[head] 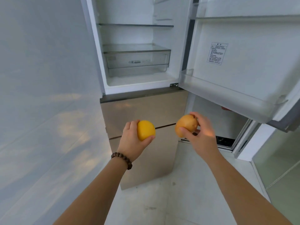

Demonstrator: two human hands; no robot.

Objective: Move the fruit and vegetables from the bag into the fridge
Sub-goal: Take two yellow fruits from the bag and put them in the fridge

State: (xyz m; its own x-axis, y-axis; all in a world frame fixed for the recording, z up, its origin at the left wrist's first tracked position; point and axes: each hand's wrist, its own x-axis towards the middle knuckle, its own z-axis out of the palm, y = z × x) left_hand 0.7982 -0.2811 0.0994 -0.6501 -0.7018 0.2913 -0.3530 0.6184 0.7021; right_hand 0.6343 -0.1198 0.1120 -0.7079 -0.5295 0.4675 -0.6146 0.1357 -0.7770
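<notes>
My left hand (132, 140) grips a bright yellow round fruit (145, 130). My right hand (200, 133) holds a brownish-orange round fruit (185, 125) with a small stem end. Both are held out in front of the fridge's beige lower drawers (142, 111), below the open upper compartment (138, 46). Inside it are a glass shelf (135, 25) and a clear crisper drawer (137, 60); no food shows on them. The bag is not in view.
The fridge door (243, 62) hangs open to the right, its clear bottom bin (227, 96) jutting out above my right hand. A white wall (45, 95) fills the left. Pale floor tiles (186, 192) lie below, with a glass sliding door (276, 159) at right.
</notes>
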